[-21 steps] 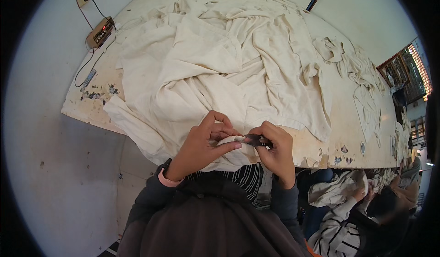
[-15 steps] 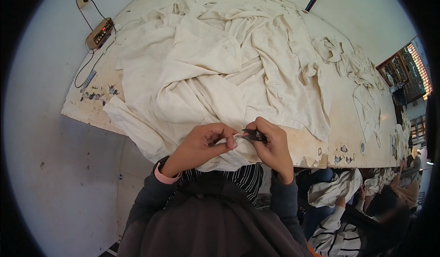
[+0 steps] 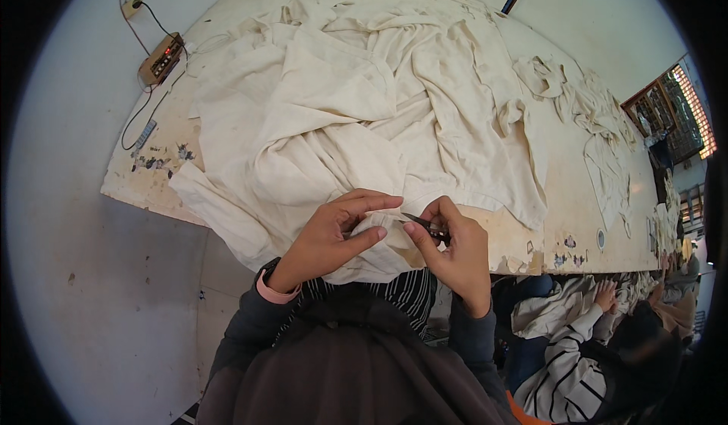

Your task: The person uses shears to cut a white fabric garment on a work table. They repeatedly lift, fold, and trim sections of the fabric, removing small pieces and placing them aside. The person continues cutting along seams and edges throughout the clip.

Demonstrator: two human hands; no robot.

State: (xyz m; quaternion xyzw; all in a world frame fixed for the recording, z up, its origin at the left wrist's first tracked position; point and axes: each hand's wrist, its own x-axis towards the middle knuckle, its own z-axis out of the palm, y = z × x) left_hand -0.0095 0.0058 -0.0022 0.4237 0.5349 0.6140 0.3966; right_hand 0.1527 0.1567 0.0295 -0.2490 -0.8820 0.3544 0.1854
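Note:
A cream cloth garment (image 3: 334, 152) lies rumpled over the table, and its near edge hangs toward my lap. My left hand (image 3: 330, 228) holds a bunched fold of it between thumb and fingers. The index finger is stretched out above the fold, and the thumb lies on the cloth. My right hand (image 3: 459, 247) is closed around a small pair of black thread snips (image 3: 428, 228). Their pointed blades reach left to the fold beside my left fingertips. The handle is partly hidden by my fingers.
The worn pale table (image 3: 523, 243) has peeling patches along its near edge. More cream cloth (image 3: 603, 144) lies at the right. A brown box with cords (image 3: 161, 59) sits by the left wall. At the lower right, a person in a striped sleeve (image 3: 561, 376) handles cloth.
My left thumb and index finger have parted from their pinch around the fold. My right hand has shifted slightly right and down with the snips. The co-worker's hands have moved.

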